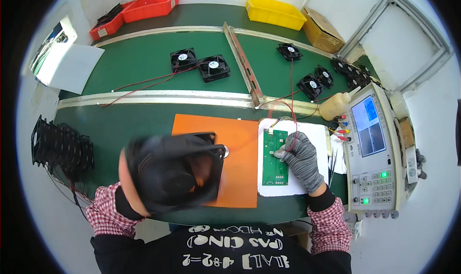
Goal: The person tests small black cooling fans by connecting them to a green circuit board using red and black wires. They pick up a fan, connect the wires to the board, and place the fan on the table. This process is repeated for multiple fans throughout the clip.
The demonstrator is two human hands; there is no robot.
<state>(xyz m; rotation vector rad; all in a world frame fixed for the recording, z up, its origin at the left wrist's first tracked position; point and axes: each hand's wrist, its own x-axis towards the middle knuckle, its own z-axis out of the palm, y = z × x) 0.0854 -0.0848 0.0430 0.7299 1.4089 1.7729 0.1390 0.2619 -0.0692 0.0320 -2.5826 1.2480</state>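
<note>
Closest in, the left hand (139,178) holds one black square fan (180,170), blurred with motion, its fingers wrapped round the frame's left edge, over an orange mat (240,149) on the green surface (120,125). Toward three o'clock from the fan, the right hand (301,158), in a grey knit glove, rests on a white pad (314,132) beside a green circuit board (274,156); its fingers are pinched narrow on thin red wires (292,125) at the board's right edge. There is one board and one pad.

At three o'clock of that hand stands one grey test instrument (372,154) with a blue screen and two lit green lamps. At nine o'clock of the fan, one stack of black fans (60,146) leans on its side; I cannot count them.

Farther out, beyond a metal rail (158,97), two fans (199,65) lie side by side at twelve o'clock, trailing red wires. Toward one o'clock I count three more separate fans (307,72), then a tight row against the wall, too small to count. One pale plastic bottle (336,105) lies near the instrument's top.

Farthest away sit two red bins (139,10), the left one holding dark parts, the right one's contents not visible; one yellow bin (274,12), contents unseen; and one brown cardboard box (321,31).
</note>
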